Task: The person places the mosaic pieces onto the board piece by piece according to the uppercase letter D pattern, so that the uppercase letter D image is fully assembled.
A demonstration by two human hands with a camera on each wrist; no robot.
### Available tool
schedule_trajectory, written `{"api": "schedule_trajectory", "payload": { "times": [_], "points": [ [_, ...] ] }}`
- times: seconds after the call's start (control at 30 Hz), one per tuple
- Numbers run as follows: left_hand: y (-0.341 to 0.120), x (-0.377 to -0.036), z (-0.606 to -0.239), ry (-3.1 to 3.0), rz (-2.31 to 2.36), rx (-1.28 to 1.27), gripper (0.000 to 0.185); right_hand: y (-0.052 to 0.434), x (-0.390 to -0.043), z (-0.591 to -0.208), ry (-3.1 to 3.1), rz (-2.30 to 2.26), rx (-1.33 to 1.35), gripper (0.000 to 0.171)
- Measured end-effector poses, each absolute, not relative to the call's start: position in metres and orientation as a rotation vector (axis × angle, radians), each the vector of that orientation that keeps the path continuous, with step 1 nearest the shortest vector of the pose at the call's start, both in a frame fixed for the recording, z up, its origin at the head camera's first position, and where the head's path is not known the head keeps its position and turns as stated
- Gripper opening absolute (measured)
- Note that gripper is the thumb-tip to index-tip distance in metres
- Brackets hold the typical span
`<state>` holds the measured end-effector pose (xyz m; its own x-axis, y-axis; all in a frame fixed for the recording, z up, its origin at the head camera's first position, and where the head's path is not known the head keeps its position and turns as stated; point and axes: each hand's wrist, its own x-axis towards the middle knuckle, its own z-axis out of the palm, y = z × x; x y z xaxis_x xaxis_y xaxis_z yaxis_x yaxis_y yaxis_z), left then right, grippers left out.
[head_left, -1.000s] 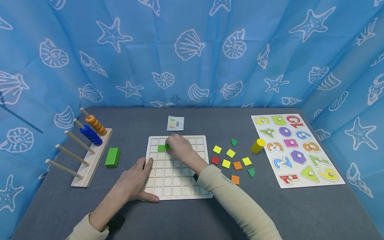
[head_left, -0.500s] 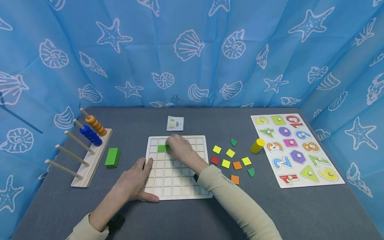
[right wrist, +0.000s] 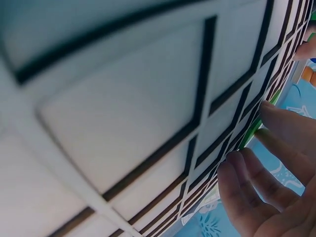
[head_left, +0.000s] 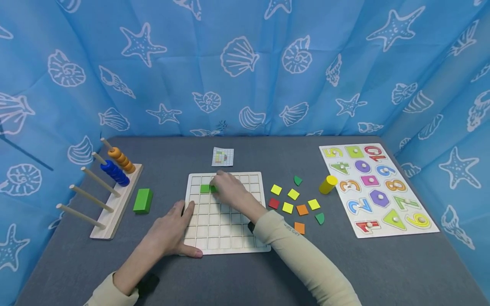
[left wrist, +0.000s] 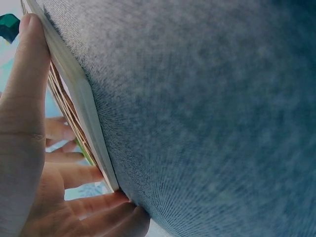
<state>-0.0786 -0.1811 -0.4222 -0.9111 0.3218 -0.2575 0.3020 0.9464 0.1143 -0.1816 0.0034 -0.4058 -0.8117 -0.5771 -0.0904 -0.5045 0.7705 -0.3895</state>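
A white grid board (head_left: 226, 236) lies mid-table in the head view. One green tile (head_left: 205, 188) sits in a cell in its second row. My right hand (head_left: 229, 192) reaches over the board, and its fingertips press a second green tile (head_left: 213, 188) just right of the first. In the right wrist view the fingers (right wrist: 256, 168) lie side by side, tips on the board beside a green strip (right wrist: 256, 129). My left hand (head_left: 172, 231) rests flat on the board's front left corner. The thumb (left wrist: 22, 98) runs along the board's edge (left wrist: 74, 89).
Loose yellow, red, orange and dark green tiles (head_left: 293, 194) lie right of the board, beside a yellow cylinder (head_left: 328, 184) and a number puzzle (head_left: 377, 191). A pattern card (head_left: 223, 157) lies behind the board. A green block (head_left: 143, 200) and a peg rack (head_left: 111, 212) with rings stand left.
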Motion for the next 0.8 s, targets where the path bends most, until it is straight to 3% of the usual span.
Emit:
{"api": "schedule_trajectory", "payload": {
  "times": [0.43,0.8],
  "points": [
    [-0.181,-0.079,-0.422,2.821,0.104,0.465,0.135,0.021,-0.177,-0.395,2.761,-0.583,-0.839,0.028],
    [-0.181,-0.078,-0.422,2.815,0.111,0.445,0.135,0.055,-0.174,-0.391,2.805,-0.692,-0.774,0.026]
  ]
}}
